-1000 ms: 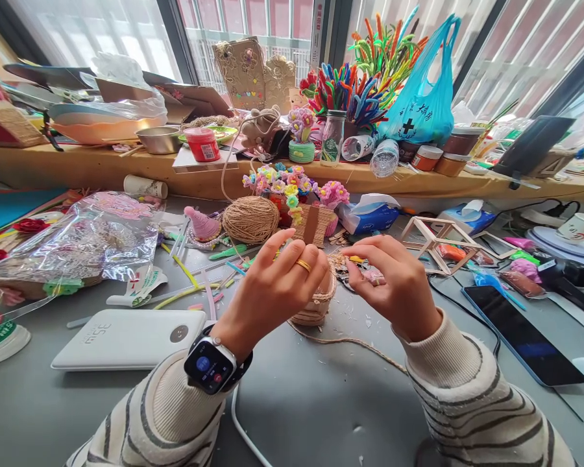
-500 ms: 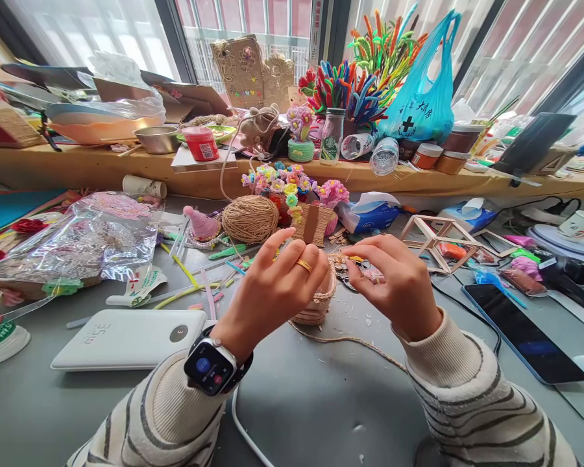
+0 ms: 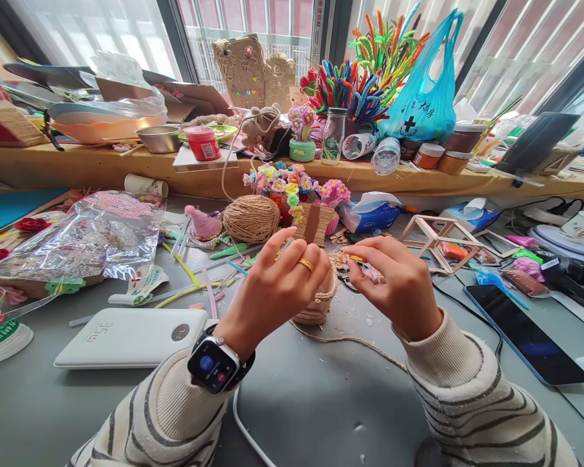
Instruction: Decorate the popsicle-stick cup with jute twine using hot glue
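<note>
A small round twine-wrapped basket (image 3: 315, 312) stands on the grey table, partly covered by my left hand (image 3: 281, 282). The fingers of that hand curl in over the basket's top, the index finger more stretched; whatever they grip is hidden. To the right, my right hand (image 3: 389, 279) has thumb and index fingertip close together in a pinch. Anything between those tips is too small to make out. From the basket's base a twine cord (image 3: 360, 345) runs right toward my right sleeve. Beyond the hands are a ball of twine (image 3: 251, 218) and a card wound with twine (image 3: 325, 228).
A white power bank (image 3: 126, 337) lies left of my left wrist, a phone (image 3: 525, 334) beyond my right forearm. Wooden stick frames (image 3: 438, 243) and a blue tissue pack (image 3: 370, 213) sit behind. A crowded wooden ledge (image 3: 189, 175) runs along the back.
The camera view has shifted very slightly. Both hands hold nearly the same pose and place over the basket.
</note>
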The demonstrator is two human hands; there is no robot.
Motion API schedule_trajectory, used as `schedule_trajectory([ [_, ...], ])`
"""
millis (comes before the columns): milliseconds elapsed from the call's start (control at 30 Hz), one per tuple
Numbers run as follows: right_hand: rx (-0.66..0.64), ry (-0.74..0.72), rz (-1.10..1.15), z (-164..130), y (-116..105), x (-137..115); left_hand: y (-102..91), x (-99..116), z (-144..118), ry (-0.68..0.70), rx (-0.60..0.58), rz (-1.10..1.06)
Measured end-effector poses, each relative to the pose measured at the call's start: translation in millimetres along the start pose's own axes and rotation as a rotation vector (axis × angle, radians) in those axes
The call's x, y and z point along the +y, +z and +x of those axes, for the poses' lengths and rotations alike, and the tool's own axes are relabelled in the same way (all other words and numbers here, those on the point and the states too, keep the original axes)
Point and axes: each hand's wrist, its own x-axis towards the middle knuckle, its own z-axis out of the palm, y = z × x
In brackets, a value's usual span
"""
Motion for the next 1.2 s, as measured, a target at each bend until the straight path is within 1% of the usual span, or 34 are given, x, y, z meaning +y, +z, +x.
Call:
schedule_trajectory([
  [167,-0.013,0.03,-0.011,-0.1,0.4,-0.8,1.0,1.8,-0.2,0.004,0.005,0.003],
  [433,-0.028,0.062,0.038,0.1,1.1,-0.8,1.0,3.1,-0.1,-0.003,0.018,0.018],
  [1033,-0.03,0.048,0.043,-1.0,3.0,1.0,-0.1,3.5,0.7,0.002,0.0,-0.014],
  [1100,-0.019,0.053,0.044,-0.6,2.2,1.1,0.0,3.4,0.7,0.004,-0.004,-0.012],
  [1200,0.067,0.067,0.026,0.2,-2.4,-4.0,0.9,3.9,0.3,-0.002,-0.006,0.001],
])
